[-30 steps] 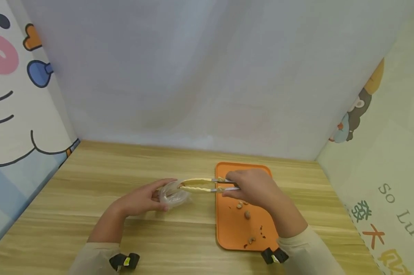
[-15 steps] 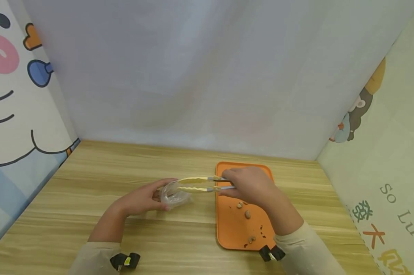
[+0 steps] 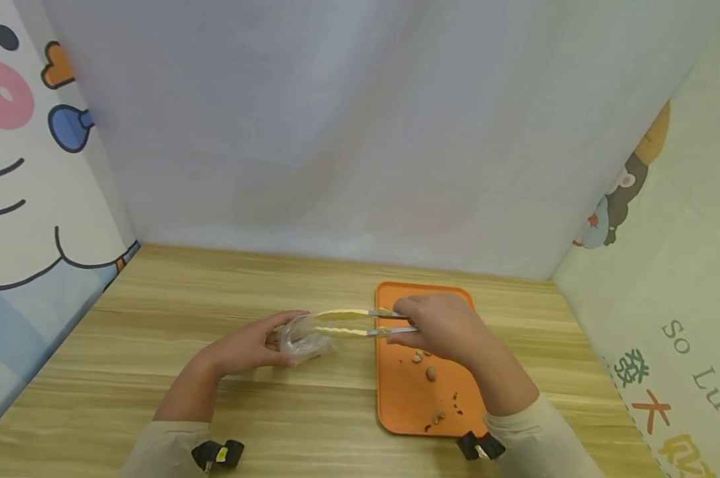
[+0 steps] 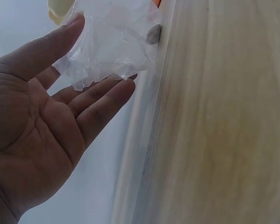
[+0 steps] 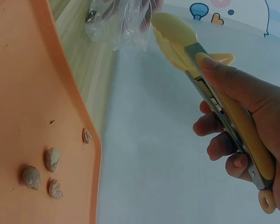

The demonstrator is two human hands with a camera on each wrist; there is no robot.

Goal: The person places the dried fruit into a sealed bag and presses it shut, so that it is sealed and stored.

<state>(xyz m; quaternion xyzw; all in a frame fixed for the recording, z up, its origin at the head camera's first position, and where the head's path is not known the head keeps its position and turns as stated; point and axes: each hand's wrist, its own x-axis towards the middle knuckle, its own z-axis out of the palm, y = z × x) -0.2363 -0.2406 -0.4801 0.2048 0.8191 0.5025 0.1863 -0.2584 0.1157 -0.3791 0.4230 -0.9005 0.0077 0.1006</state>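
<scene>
My left hand (image 3: 246, 345) holds a clear plastic bag (image 3: 305, 342) by its mouth, thumb and fingers spread around the rim. In the left wrist view the bag (image 4: 112, 46) hangs crinkled, with a small greyish lump (image 4: 154, 34) low in its corner. My right hand (image 3: 440, 325) grips tongs (image 3: 343, 313) with yellow ends and metal arms. Their tips point left at the bag's mouth, spread a little apart; no piece shows between them. In the right wrist view the fingers wrap the tongs' handle (image 5: 247, 135).
Under my right forearm lies an orange tray (image 3: 396, 398). On it are several small brown, nut-like pieces (image 3: 431, 374) and dark crumbs (image 3: 455, 401). The wood-grain table (image 3: 264, 272) meets a pale backdrop (image 3: 336, 166) behind, with printed panels at both sides.
A brown piece showed at the tongs' tips a second ago; none shows there now. The tongs shifted slightly left, then back right. My left hand and the bag barely moved.
</scene>
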